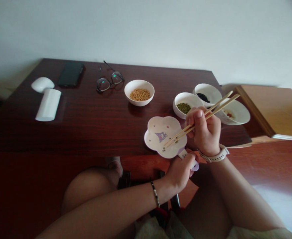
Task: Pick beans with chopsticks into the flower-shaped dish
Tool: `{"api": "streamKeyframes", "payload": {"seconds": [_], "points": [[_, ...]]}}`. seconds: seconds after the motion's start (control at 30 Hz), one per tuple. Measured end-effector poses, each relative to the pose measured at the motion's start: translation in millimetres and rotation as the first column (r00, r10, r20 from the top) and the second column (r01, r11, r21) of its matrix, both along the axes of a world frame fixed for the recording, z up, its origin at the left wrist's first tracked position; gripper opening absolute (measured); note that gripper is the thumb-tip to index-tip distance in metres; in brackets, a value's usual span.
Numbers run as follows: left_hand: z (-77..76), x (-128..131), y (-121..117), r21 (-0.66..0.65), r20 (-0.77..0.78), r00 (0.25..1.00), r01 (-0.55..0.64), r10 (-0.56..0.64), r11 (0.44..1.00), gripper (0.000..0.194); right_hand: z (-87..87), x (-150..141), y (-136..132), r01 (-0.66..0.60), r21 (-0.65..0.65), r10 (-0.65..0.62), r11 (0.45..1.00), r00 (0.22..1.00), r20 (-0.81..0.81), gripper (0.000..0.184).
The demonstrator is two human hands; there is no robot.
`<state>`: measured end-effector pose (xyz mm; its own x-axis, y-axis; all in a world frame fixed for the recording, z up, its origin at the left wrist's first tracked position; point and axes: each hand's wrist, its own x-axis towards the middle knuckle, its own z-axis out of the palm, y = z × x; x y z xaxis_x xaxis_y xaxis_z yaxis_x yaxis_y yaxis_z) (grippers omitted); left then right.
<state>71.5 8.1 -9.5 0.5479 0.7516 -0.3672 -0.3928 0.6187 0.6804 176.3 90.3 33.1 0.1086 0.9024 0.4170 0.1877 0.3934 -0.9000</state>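
My left hand (182,171) is closed round the handle of a flower-shaped plate (153,132), white with a purple edge and a cartoon print. The plate is at the table's front edge. A pair of chopsticks (218,108) is gripped in my right hand (207,131), their tips down on the plate near a few small green beans (163,150). Just behind my right hand stands a white bowl of green beans (184,108). Beyond it are a bowl with black beans (203,97) and a bowl with some reddish and pale bits (229,114), partly covered by the chopsticks.
A white bowl of yellow soybeans (140,94) stands mid-table (98,127). Further left lie eyeglasses (110,82), a black flat box (71,74) and a white cylinder with a rounded head (48,104). A wooden piece of furniture (277,109) adjoins at right; the wall is behind.
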Motion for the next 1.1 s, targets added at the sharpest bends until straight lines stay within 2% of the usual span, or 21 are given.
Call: {"api": "streamKeyframes", "payload": {"seconds": [0.37, 0.5, 0.67, 0.9, 1.0, 1.1], "points": [[-0.3, 0.6, 0.0, 0.001, -0.048, 0.999, 0.008, -0.008, 1.000, 0.027, 0.6, -3.7, -4.8, -0.078, -0.055, 0.085, 0.995, 0.987, 0.135, 0.047], [-1.5, 0.3, -0.3, -0.018, -0.079, 0.997, 0.013, -0.014, 1.000, 0.029, 0.5, -4.5, -5.9, -0.074, -0.050, 0.080, 0.996, 0.987, 0.140, 0.048], [-1.6, 1.4, -0.2, 0.012, -0.013, 1.000, -0.004, 0.005, 1.000, 0.026, -1.3, -4.7, -5.4, -0.034, -0.034, 0.038, 0.999, 0.992, 0.123, 0.049], [0.3, 0.4, 0.8, -0.022, 0.018, 1.000, 0.012, -0.012, 1.000, 0.017, 2.3, -1.6, 2.0, 0.029, 0.019, -0.028, 0.999, 0.999, -0.034, 0.049], [0.6, -0.7, 0.8, -0.032, 0.016, 1.000, 0.022, -0.021, 0.999, 0.017, 6.4, 1.4, 7.7, 0.129, 0.080, -0.119, 0.988, 0.985, -0.124, 0.048], [1.2, -0.9, 0.4, -0.035, -0.004, 1.000, 0.023, -0.023, 0.999, 0.018, 10.9, 10.5, 16.7, 0.278, 0.152, -0.236, 0.948, 0.940, -0.248, 0.044]]}}
